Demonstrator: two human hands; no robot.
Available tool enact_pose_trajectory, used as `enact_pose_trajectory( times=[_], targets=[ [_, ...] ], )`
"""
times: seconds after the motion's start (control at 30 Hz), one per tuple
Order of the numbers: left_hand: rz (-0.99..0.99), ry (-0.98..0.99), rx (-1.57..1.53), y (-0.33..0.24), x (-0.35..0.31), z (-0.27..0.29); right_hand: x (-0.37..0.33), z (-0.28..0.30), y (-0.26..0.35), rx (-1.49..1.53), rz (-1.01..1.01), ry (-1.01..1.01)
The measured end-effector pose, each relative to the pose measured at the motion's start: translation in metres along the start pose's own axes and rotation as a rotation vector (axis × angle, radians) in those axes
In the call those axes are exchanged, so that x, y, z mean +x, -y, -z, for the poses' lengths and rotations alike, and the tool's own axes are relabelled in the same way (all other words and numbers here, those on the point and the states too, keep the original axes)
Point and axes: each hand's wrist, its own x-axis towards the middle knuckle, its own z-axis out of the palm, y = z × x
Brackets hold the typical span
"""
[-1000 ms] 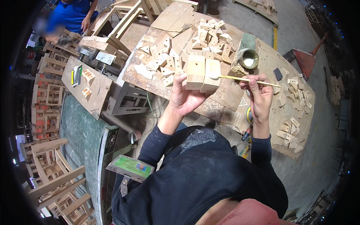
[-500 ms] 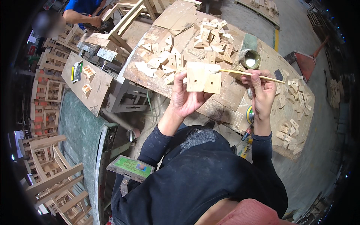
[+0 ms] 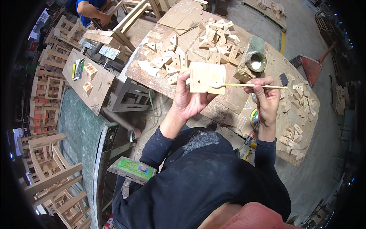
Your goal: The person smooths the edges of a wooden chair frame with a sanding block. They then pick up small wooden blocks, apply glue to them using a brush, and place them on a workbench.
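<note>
My left hand is closed around two pale wooden blocks, held side by side with their flat faces up. A dark drilled hole shows in the left block. In my right hand is a thin wooden-handled brush, pinched between thumb and fingers and pointing left. Its white-coated tip rests on the lower part of the right block and covers that block's hole. Behind the brush stands an open tin with white liquid inside.
Cardboard covers much of the worktable. A heap of angled wooden blocks lies at the far side, with more blocks to the right. Left stands a green-topped machine. A co-worker's arm shows at the upper left.
The brush tip has moved from the right block's upper edge down over its hole, and the handle is now nearly level. My left hand still holds both blocks.
</note>
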Motion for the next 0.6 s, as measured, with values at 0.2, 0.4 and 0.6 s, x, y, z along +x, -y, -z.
enact_pose_trajectory(
  times=[0.2, 0.4, 0.6],
  targets=[
    [-0.218, -0.090, 0.526, 0.000, -0.004, -0.017, -0.001, 0.005, 0.000, 0.141, -0.070, -0.070],
    [-0.769, -0.162, 1.280, 0.013, 0.004, -0.037, -0.008, -0.021, 0.009, 0.019, 0.083, -0.205],
    [-1.038, -0.159, 1.542, 0.011, 0.008, -0.041, -0.018, -0.042, 0.002, -0.025, 0.223, -0.200]
  ],
)
